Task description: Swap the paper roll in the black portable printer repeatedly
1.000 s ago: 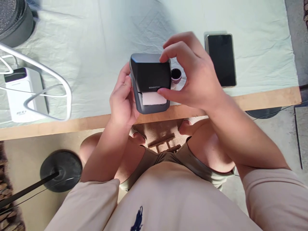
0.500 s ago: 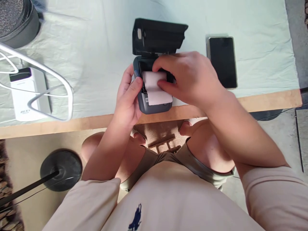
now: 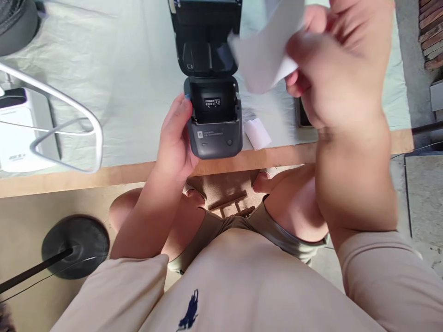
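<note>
A dark grey portable label printer (image 3: 216, 140) sits near the table's front edge, its black lid (image 3: 207, 46) swung up and back. No paper shows in its bay, where a small printed label is visible. My left hand (image 3: 178, 133) grips the printer's left side, thumb along the edge. Up to the right, my right hand (image 3: 335, 69) is closed on a curling strip of white paper (image 3: 266, 55), blurred by motion. A small white paper roll (image 3: 258, 133) lies on the cloth just right of the printer; I cannot tell whether it joins the strip.
At left stand a white power bank (image 3: 29, 133) with a looped white cable (image 3: 93, 120) and a round dark container (image 3: 17, 27). A phone (image 3: 302, 115) is mostly covered by my right hand. Below the table, a round black stand base (image 3: 76, 246) rests on the floor.
White paper has come out of the printer's bay. My right hand has moved up and right with a paper strip, and a roll now lies beside the printer. My left hand keeps its hold.
</note>
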Demonstrator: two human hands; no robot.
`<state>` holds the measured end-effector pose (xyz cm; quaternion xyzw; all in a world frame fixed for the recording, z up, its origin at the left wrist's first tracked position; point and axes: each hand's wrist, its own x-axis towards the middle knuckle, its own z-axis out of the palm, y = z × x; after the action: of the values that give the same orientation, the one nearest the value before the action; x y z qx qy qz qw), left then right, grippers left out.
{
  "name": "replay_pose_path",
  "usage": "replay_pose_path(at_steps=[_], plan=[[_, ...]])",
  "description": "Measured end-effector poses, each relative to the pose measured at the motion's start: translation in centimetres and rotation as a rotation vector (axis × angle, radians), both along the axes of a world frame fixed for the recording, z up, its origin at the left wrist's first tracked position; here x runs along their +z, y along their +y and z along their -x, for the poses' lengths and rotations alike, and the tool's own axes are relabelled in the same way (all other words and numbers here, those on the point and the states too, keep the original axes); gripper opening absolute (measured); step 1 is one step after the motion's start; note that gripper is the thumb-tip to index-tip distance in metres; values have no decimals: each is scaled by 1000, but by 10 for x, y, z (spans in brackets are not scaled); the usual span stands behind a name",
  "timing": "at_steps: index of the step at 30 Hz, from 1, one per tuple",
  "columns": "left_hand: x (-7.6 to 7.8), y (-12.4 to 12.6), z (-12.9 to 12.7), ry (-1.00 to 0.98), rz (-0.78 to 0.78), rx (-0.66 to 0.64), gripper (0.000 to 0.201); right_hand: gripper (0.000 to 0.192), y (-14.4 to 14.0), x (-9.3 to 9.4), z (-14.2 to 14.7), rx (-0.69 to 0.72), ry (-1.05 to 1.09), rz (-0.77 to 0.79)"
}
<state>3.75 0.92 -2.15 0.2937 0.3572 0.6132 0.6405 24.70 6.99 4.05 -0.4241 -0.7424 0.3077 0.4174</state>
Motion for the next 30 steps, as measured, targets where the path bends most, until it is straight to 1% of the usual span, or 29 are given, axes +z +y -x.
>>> replay_pose_path(at_steps=[2, 3, 5, 6, 8, 10, 11, 12, 14, 16, 18, 20, 21, 22, 23, 24, 26, 28, 30], plan=[[0, 1, 3, 10, 7, -12, 20, 27, 11, -17, -9, -113, 169, 136], [0, 1, 3, 21, 12, -15, 20, 23, 16, -25, -13, -152, 207, 199], [0, 1, 4, 45, 19, -10, 22, 22, 22, -37, -20, -161, 169, 271], [1, 1, 4, 51, 20, -15, 23, 25, 23, -41, -24, -155, 127, 260], [1, 0, 3, 48, 17, -15, 25, 26, 22, -43, -30, -149, 5, 143], [1, 0, 3, 32, 2, -15, 24, 24, 20, -43, -35, -154, -145, 0], [1, 0, 3, 21, -6, -14, 23, 25, 19, -43, -36, -161, -227, -48], [1, 1, 2, 11, -13, -12, 23, 29, 18, -43, -37, -170, -306, -69], [1, 2, 2, -5, -20, -20, 24, 44, 18, -44, -39, -182, -431, -33], [2, 3, 1, -36, -26, -20, 25, 53, 16, -41, -39, -182, -520, 26], [2, 3, -2, -95, -55, -10, 24, 56, 10, -31, -38, -205, -554, 6], [3, 5, -4, -151, -103, -8, 26, 54, 1, -15, -35, -242, -565, -69], [3, 5, -5, -159, -114, -8, 27, 49, -5, -7, -32, -240, -582, -71], [3, 6, -6, -153, -117, -11, 28, 45, -11, -1, -29, -241, -619, -31], [2, 6, -6, -138, -112, -4, 29, 40, -16, 4, -26, -225, -682, 40], [1, 6, -6, -120, -108, 5, 28, 35, -21, 5, -22, -195, -749, 114], [0, 7, -5, -81, -109, 15, 24, 29, -28, 2, -16, -124, -889, 238], [-3, 8, -3, -46, -127, 19, 22, 31, -31, -5, -11, -52, -968, 275], [-5, 9, 0, -11, -150, 1, 24, 31, -31, -10, -9, -3, -977, 259]])
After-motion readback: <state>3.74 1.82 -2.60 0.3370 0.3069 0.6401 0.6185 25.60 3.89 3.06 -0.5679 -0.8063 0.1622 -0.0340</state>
